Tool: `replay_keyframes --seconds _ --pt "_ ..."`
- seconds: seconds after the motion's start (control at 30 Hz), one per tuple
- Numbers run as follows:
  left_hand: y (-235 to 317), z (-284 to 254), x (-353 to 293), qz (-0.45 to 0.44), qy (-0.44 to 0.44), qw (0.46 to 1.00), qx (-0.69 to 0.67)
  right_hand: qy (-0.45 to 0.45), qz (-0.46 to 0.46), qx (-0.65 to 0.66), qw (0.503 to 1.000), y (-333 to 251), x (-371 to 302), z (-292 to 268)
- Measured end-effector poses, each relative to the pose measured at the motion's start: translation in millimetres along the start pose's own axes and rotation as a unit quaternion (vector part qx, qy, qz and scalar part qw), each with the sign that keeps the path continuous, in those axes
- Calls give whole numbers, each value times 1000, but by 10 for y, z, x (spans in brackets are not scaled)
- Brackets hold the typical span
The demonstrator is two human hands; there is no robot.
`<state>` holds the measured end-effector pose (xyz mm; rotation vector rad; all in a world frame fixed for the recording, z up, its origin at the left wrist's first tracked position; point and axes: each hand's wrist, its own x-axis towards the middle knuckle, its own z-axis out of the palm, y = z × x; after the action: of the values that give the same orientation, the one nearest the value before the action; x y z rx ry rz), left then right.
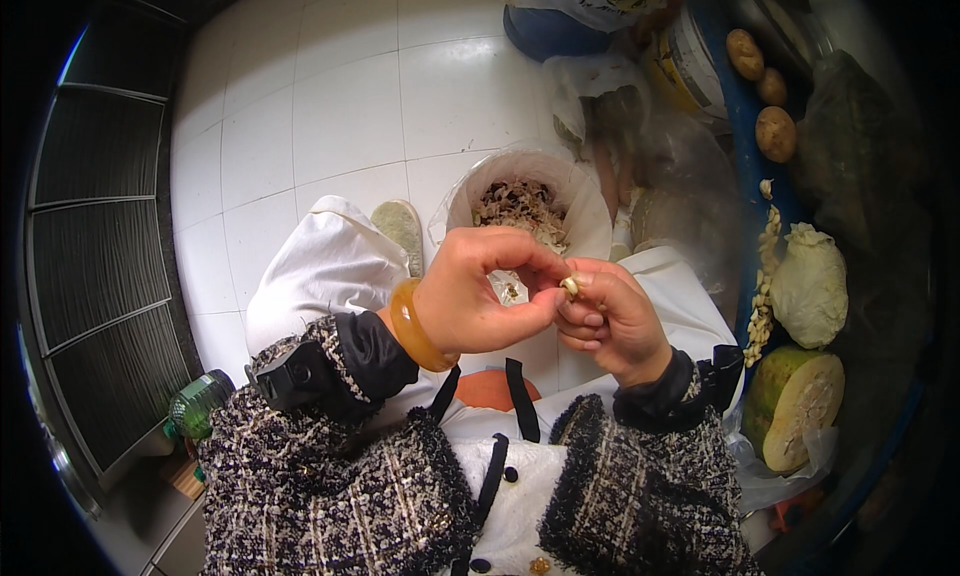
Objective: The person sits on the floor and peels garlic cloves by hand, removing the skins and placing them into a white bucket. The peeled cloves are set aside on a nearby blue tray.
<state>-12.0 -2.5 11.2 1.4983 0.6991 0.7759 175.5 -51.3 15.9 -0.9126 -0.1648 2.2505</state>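
Note:
A small pale garlic clove (570, 287) sits pinched between the fingertips of both hands, in front of my lap. My left hand (490, 286), with an amber-coloured bangle (418, 326) at its wrist, closes thumb and forefinger on the clove from the left. From the other side, my right hand (615, 321) grips it with thumb and forefinger, the other fingers curled in. Just beyond my hands stands a bin (465, 191) lined with a white bag. Brown papery peelings (520, 208) lie in it.
A blue-edged surface at right carries a row of garlic cloves (764, 286), a pale cabbage (810, 286), a cut green squash (800, 406) and potatoes (775, 134). Clear plastic bags (690, 186) stand beside the bin. A green bottle (200, 401) is by the dark cabinet (100, 246) at left.

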Motion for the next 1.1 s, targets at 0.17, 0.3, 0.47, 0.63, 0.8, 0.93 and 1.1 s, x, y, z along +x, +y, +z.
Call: replay_keyframes --seconds 0.17,0.3,0.47,0.63,0.8,0.93,1.1 --pt "-14 9 7 33 14 999 31 3 -6 -5 1000 0 -3 -8" --pt "-32 5 9 105 18 987 118 8 -12 -2 1000 19 10 -21" --pt "-19 25 -6 112 31 979 170 7 -14 -8 1000 27 17 -25" --pt "-26 42 -7 76 50 990 110 -2 -13 -15 1000 15 18 -10" --pt "-45 76 -8 48 81 990 100 -4 -20 -19 1000 11 -10 -8" --pt "-50 82 -25 -72 119 990 -5 -39 -26 -23 999 6 -6 -24" --pt "-44 -16 -11 -17 51 998 30 -42 -25 -16 999 -13 -20 -29"
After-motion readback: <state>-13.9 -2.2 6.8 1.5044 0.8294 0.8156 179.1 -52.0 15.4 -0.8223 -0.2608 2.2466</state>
